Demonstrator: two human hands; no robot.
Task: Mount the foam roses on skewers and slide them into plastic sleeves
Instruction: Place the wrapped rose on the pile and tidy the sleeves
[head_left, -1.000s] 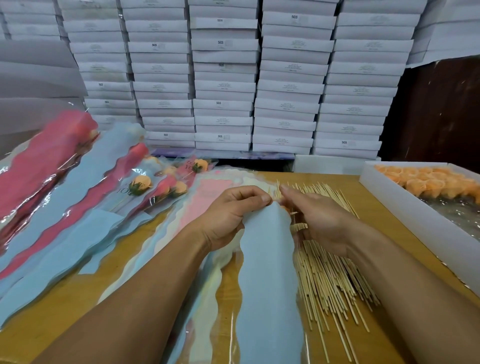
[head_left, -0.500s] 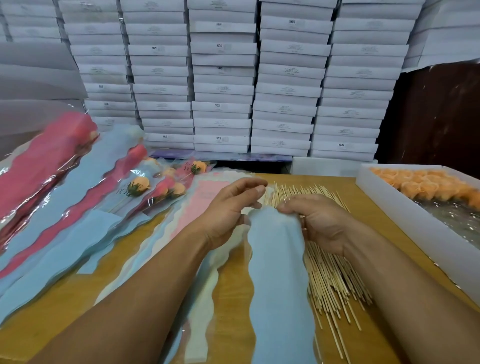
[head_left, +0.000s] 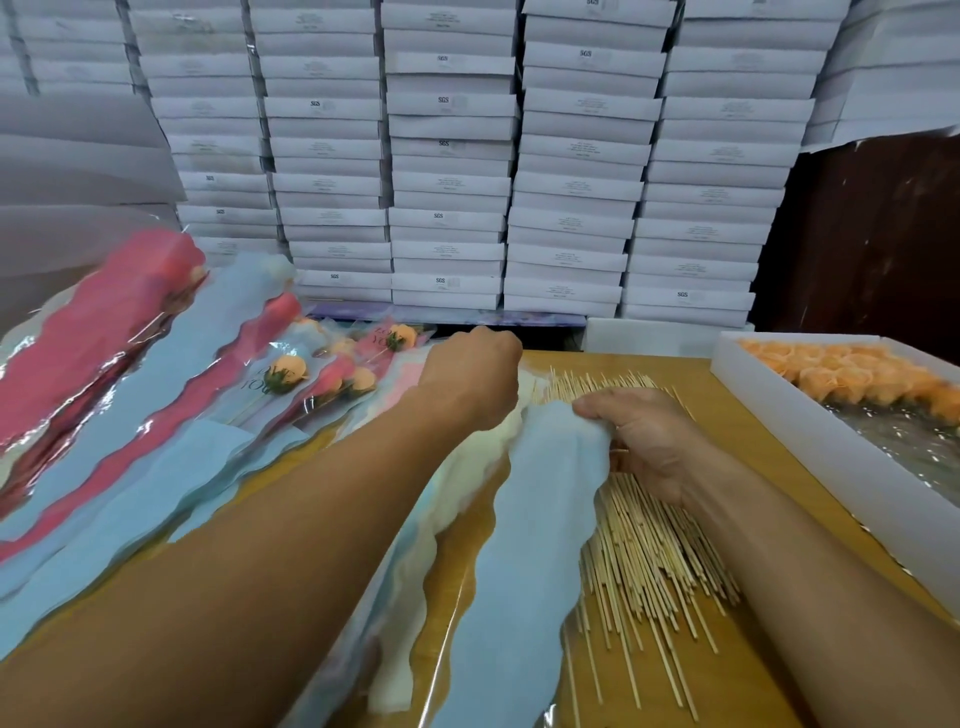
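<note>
The blue sleeve (head_left: 524, 545) is lying in the lower centre of the frame, long axis running from the bottom edge up toward centre. The right hand (head_left: 649, 447) is pinching its top edge — fingers clamped on the plastic — over the skewers (head_left: 654, 561). Above it, the left hand (head_left: 475, 376) is reaching toward the finished roses (head_left: 291, 370); its fingers appear curled, grip unclear. The foam roses (head_left: 852, 374) are sitting at the right edge.

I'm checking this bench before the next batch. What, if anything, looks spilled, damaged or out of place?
Nothing looks damaged. The skewers lie in a loose, fanned heap on the table, a few straying toward the near edge. The right hand pinches a blue sleeve lying partly over them.
</note>
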